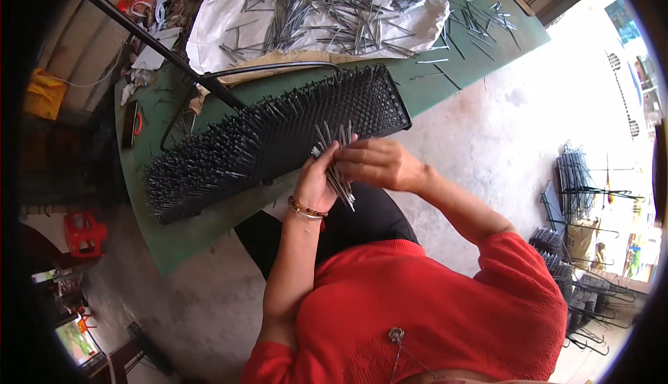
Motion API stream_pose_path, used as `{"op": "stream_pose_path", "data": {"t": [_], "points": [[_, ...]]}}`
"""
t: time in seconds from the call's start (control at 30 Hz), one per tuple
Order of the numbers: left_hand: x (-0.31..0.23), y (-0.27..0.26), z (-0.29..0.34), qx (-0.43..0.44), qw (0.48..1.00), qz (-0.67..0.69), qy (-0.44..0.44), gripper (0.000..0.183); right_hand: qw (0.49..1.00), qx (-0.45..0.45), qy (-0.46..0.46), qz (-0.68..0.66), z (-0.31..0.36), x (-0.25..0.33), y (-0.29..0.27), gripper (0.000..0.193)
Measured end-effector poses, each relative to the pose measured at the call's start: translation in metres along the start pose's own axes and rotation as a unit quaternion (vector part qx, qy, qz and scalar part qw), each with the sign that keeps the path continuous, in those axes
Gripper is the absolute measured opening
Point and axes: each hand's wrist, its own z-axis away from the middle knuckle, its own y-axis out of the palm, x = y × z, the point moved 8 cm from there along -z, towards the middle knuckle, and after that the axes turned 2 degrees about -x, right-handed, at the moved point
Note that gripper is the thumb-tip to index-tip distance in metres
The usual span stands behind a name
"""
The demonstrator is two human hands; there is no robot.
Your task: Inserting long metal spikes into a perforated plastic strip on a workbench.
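Observation:
My left hand (314, 187) is closed around a bundle of thin metal rods (342, 187), whose ends stick out above and below the fingers. Against the same bundle rests my right hand (384, 164), its fingers bent together over the rods; whether it pinches a single rod is hidden. Just beyond both hands lies a long black perforated rack (316, 121), tilted across the table. Many upright rods (202, 158) fill its left part and far edge, while bare holes show toward its right end.
A green table (170, 245) carries the rack. Behind it, a heap of loose rods (334, 8) lies on white sheeting (207, 32), with more scattered rightward. A black pole (156, 44) slants over the table's left side. Wire racks (576, 182) stand on the floor at right; a red stool (85, 234) at left.

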Motion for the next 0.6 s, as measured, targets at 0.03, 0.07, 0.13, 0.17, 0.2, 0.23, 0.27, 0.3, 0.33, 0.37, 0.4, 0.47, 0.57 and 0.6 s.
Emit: {"op": "stream_pose_path", "data": {"t": [0.03,0.07,0.13,0.17,0.2,0.23,0.27,0.3,0.33,0.37,0.4,0.47,0.57,0.6], "points": [[0.0,0.006,0.003,-0.002,1.0,0.002,-0.001,0.026,1.0,0.027,-0.003,0.013,0.003,0.008,0.005,0.041],[-0.004,0.009,0.006,-0.031,0.998,-0.038,0.036,0.026,0.996,0.05,0.04,-0.055,0.006,0.004,0.005,0.046],[-0.009,0.009,0.009,-0.049,0.993,-0.077,0.076,0.025,0.992,0.066,0.057,-0.094,0.009,0.002,0.003,0.047],[-0.008,0.005,0.009,-0.05,0.993,-0.077,0.077,0.025,0.985,0.082,0.072,-0.13,0.01,-0.001,0.004,0.049],[-0.004,0.003,0.009,-0.032,0.993,-0.09,0.068,0.025,0.976,0.071,0.092,-0.183,0.007,-0.003,0.001,0.048],[-0.002,0.007,0.009,-0.015,0.993,-0.104,0.059,0.024,0.976,0.073,0.102,-0.176,0.006,-0.009,-0.002,0.046],[-0.005,0.006,0.01,-0.046,0.989,-0.105,0.092,0.025,0.976,0.075,0.111,-0.169,0.004,-0.015,-0.005,0.044],[-0.006,0.009,0.013,-0.047,0.989,-0.105,0.092,0.025,0.978,0.04,0.142,-0.146,0.0,-0.023,-0.016,0.034],[-0.005,0.015,0.015,-0.046,0.988,-0.122,0.083,0.025,0.945,0.005,0.269,-0.185,0.006,-0.041,-0.02,0.029],[-0.004,0.018,0.016,-0.045,0.987,-0.139,0.073,0.026,0.893,-0.031,0.391,-0.221,0.016,-0.057,-0.02,0.026],[-0.003,0.02,0.017,-0.044,0.986,-0.14,0.073,0.026,0.858,-0.088,0.459,-0.213,0.022,-0.069,-0.019,0.027],[-0.003,0.03,0.017,-0.001,0.983,-0.166,0.076,0.027,0.805,-0.005,0.501,-0.318,0.025,-0.077,0.005,0.027],[0.004,0.034,0.02,0.002,0.979,-0.195,0.052,0.027,0.758,0.062,0.537,-0.365,0.038,-0.08,0.027,0.023],[0.007,0.039,0.021,0.016,0.978,-0.202,0.045,0.027,0.742,0.033,0.533,-0.405,0.04,-0.084,0.027,0.02]]}}
